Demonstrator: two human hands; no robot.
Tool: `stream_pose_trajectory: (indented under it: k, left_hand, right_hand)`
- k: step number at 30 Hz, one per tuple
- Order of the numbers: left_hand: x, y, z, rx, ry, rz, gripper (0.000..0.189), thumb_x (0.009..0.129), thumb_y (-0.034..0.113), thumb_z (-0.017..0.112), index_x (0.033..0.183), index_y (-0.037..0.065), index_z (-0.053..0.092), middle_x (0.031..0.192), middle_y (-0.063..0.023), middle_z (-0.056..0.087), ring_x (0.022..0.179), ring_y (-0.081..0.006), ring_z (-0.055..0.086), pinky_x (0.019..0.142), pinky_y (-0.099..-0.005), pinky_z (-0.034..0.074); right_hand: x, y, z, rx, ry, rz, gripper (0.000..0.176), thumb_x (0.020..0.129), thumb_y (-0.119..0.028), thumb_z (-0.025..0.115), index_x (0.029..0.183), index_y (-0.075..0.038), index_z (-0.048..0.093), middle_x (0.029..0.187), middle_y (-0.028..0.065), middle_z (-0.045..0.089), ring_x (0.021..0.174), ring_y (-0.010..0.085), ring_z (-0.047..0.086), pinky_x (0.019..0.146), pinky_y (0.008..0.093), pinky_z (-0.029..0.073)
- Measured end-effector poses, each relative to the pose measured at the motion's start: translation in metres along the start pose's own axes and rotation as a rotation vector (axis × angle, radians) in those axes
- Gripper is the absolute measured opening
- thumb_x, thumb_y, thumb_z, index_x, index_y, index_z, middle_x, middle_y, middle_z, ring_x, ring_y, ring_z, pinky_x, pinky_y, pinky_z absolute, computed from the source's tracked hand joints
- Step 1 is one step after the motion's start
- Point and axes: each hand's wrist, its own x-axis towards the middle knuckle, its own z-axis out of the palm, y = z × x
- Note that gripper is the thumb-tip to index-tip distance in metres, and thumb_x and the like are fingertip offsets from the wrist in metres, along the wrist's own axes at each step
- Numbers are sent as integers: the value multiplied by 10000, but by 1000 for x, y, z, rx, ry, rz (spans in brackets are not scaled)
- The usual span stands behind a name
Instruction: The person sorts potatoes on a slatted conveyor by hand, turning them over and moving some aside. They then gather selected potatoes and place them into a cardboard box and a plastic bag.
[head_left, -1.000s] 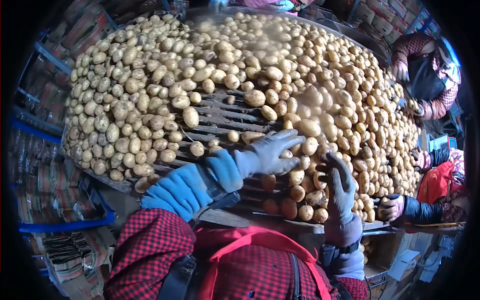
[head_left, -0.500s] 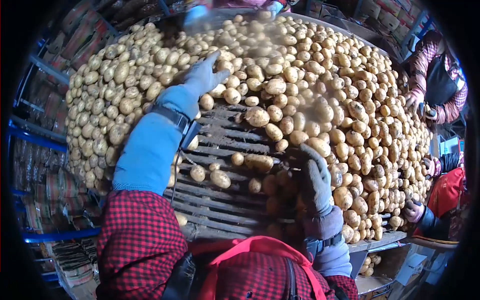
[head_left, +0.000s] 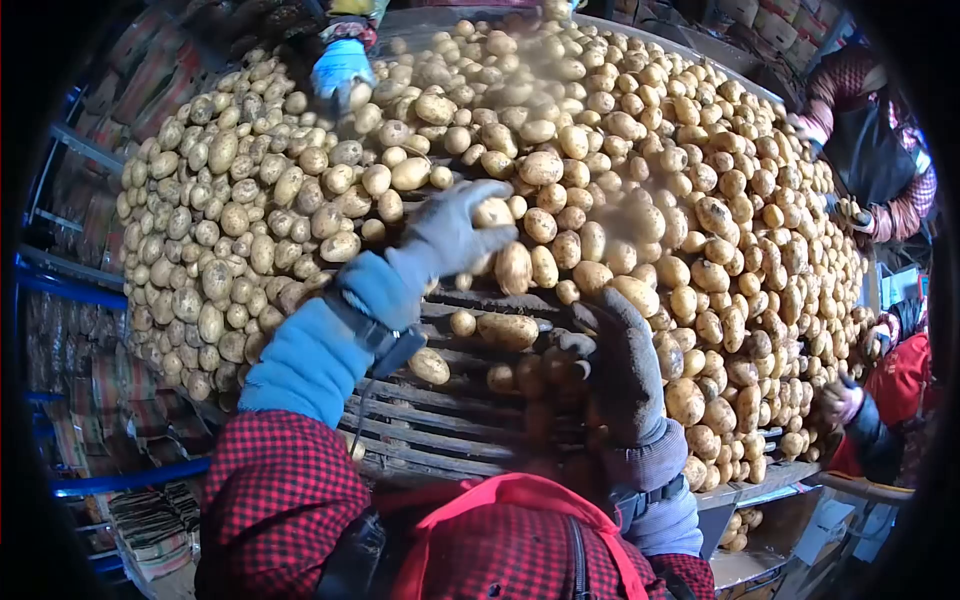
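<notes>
Hundreds of potatoes (head_left: 686,400) heaped on and around the bare slats (head_left: 425,422). Right hand (head_left: 625,375) at the slats' right side, thumb parted from fingers. Left hand (head_left: 445,235) beyond the slats, fingers wide around one potato (head_left: 492,213) — grip cannot be told. Judged step: hand-gathering — next move calls for finger clearance.

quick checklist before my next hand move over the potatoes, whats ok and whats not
1. Left hand and right hand gloved: ok.
2. Potato between left thumb and fingers: ok.
3. Firm grip on that potato: cannot tell.
4. Co-worker's blue-gloved hand apart from both your hands: ok.
5. Slats free of potatoes: not ok, some loose potatoes lie there.
6. Every potato sound underneath: cannot tell, undersides hidden.
</notes>
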Motion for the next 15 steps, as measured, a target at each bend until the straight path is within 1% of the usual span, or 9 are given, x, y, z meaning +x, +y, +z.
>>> stream_pose_trajectory:
  k: [3, 5, 6, 7, 9, 11, 12, 13, 15]
  left_hand:
    - [-23, 46, 8, -362, -3, 249, 710, 870, 497, 838, 1422, 105, 626, 1389, -147, 650, 1283, -312, 624, 1140, -446, 467]
    - [-18, 87, -16, -292, -305, 493, 878, 844, 587, 822, 1536, 131, 530, 1518, -178, 565, 1431, -334, 508, 1237, -481, 359]
    - [-11, 85, -16, -178, -263, 546, 909, 839, 622, 805, 1550, 135, 514, 1519, -181, 562, 1437, -339, 499, 1239, -489, 354]
    - [3, 79, -17, -63, -225, 599, 941, 834, 656, 789, 1565, 140, 499, 1521, -184, 560, 1443, -343, 489, 1241, -497, 348]
    - [54, 34, -22, 104, -23, 511, 791, 942, 625, 696, 1542, 139, 527, 1508, -211, 563, 1424, -381, 505, 1233, -481, 364]
    - [104, -6, -48, 221, 68, 369, 706, 980, 594, 650, 1540, 182, 530, 1541, -209, 538, 1442, -384, 490, 1242, -475, 355]
    - [128, -29, -56, 464, 105, 230, 709, 980, 595, 639, 1557, 203, 510, 1580, -194, 503, 1462, -377, 471, 1245, -477, 346]
    - [143, -41, -64, 681, 70, 62, 736, 975, 599, 635, 1579, 208, 480, 1613, -173, 470, 1479, -364, 455, 1241, -479, 346]
    - [160, -62, -71, 721, -29, -26, 721, 964, 562, 646, 1583, 236, 474, 1604, -141, 486, 1470, -333, 470, 1218, -473, 372]
  right_hand:
    - [-3, 2, 11, 85, 41, 54, 640, 1094, -433, 476, 1627, -115, 320, 1567, 155, 468, 1240, 266, 609, 966, 389, 559]
    - [-4, 3, 8, 173, -16, 18, 632, 1087, -450, 473, 1618, -130, 347, 1604, 168, 409, 1271, 264, 588, 953, 412, 571]
    - [-1, 8, 2, -780, 64, -267, 646, 1088, -490, 443, 1611, -121, 354, 1514, 171, 505, 1219, 277, 624, 937, 420, 581]
    - [-1, 6, -1, -778, 65, -266, 646, 1088, -490, 443, 1611, -121, 354, 1514, 171, 505, 1219, 277, 624, 937, 420, 581]
    - [-3, 1, -9, 301, -29, 157, 701, 1069, -537, 459, 1574, -59, 375, 1204, 150, 668, 1019, 289, 698, 809, 383, 596]
    - [0, 6, -6, 483, 42, 124, 691, 1059, -545, 477, 1537, -51, 411, 1136, 163, 680, 944, 280, 699, 750, 365, 583]
    - [-3, 3, -4, 437, 14, 133, 649, 1050, -497, 520, 1506, -38, 485, 1187, 146, 711, 906, 256, 696, 616, 326, 568]
    - [-5, 3, -6, 265, 8, 126, 646, 1033, -519, 548, 1498, -82, 452, 1101, 148, 691, 934, 291, 677, 703, 383, 565]
    - [-6, 0, -1, 356, 69, 205, 627, 1018, -521, 577, 1475, -102, 482, 1108, 140, 691, 947, 298, 669, 653, 417, 552]
